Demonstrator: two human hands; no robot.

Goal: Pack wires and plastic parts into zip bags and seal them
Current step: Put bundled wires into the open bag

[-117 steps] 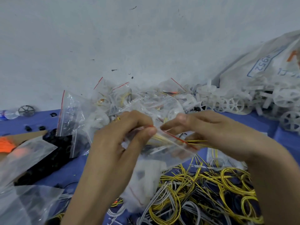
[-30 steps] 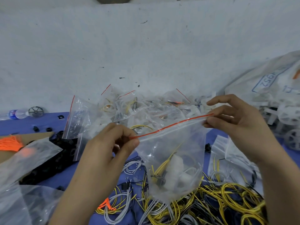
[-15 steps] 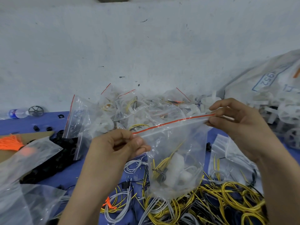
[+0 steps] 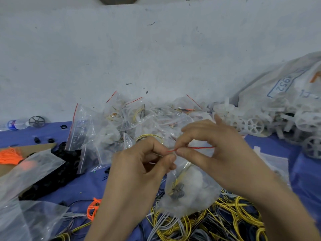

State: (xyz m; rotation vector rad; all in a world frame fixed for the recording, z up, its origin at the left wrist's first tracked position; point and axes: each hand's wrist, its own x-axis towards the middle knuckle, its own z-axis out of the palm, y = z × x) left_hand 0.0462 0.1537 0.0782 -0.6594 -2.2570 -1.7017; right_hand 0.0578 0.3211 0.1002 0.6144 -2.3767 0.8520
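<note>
I see the zip bag [image 4: 189, 188] at the centre of my view above the table [image 4: 83, 185], its top edge pinched by the left hand [image 4: 139, 164] and the right hand [image 4: 217, 153], which meet just above it. Loose wires [image 4: 217, 223] lie under and before it, toward 5 o'clock. Behind, at 12, a heap of filled bags [image 4: 142, 119] sits against the wall [image 4: 139, 49]. Plastic wheels [image 4: 253, 126] spill at 2 o'clock before a sack [image 4: 286, 87]. At 9 lies a bag of small parts [image 4: 57, 173], and at 10, I think, a bottle [image 4: 16, 124].
</note>
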